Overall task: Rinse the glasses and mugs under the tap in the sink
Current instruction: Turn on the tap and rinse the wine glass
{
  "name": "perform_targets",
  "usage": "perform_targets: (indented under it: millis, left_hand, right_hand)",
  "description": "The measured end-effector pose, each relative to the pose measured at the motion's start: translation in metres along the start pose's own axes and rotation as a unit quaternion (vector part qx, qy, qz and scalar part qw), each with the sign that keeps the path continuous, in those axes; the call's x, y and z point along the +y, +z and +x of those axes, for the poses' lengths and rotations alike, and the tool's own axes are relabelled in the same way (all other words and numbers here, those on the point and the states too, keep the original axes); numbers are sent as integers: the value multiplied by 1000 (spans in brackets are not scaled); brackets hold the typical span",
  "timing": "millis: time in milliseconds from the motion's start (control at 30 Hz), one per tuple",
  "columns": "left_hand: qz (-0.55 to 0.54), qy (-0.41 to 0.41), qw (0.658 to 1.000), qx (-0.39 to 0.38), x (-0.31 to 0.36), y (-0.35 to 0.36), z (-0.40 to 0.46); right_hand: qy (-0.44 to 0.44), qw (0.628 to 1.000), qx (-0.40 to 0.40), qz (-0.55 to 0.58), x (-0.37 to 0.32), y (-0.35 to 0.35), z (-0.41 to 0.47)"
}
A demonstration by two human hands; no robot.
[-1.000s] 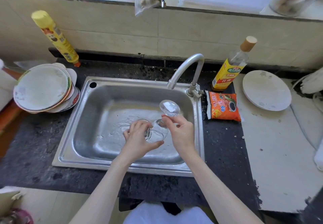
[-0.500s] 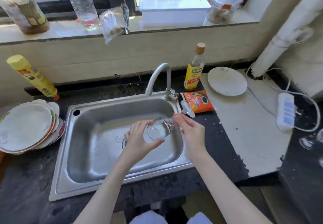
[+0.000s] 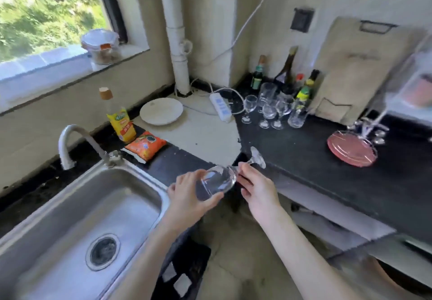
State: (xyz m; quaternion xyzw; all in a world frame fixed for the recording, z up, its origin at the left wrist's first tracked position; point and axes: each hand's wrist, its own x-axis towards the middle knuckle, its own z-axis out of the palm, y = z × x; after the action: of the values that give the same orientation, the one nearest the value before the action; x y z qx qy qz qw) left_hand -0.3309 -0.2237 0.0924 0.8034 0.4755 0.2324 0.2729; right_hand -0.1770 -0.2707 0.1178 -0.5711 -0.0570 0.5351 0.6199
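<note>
A clear wine glass (image 3: 216, 179) lies on its side in the air, just right of the steel sink (image 3: 77, 208), its foot pointing to the right. My left hand (image 3: 187, 196) cups its bowl from below. My right hand (image 3: 256, 188) pinches the stem near the foot. The curved tap (image 3: 70, 140) stands at the sink's back edge with no water running. Several more clear glasses (image 3: 268, 110) stand upright together on the black counter at the back right.
A yellow oil bottle (image 3: 120, 119), an orange packet (image 3: 146, 146) and a white plate (image 3: 161, 113) sit behind the sink. A power strip (image 3: 221, 107), dark bottles (image 3: 285, 75), a leaning board (image 3: 357, 70) and a pink rack (image 3: 353, 151) occupy the right counter.
Both hands have carried the wine glass out of the sink and to the right, past the sink's rim. My view has swung right, bringing the right counter and its glasses into sight.
</note>
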Motion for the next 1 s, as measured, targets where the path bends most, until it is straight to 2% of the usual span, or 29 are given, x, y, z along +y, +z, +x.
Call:
perform_targets:
  millis: [133,233,400,667,800,1000]
  left_hand:
    - [22,119,988,-96,80,47,8]
    - [38,198,968,-153,139,85,8]
    - [93,334,927,-143,232,159,-7]
    - [104,358,904,-211,349,289,-50]
    - [129,368,890,-236,392,325,-53]
    - [126,378,883,-249,442,389,-18]
  right_hand:
    - [-118,987,105,1,-45,-90,-34]
    - [-206,959,193,-13,-79,-169,-63]
    - [-297,902,309,-49,-119,-315,-117]
    - [-305,853,406,-119,-154,-509,-178]
    - [-308,841,425,-129,-172,-565,-177]
    - [-298,849,406,-157,-204,-625,-127]
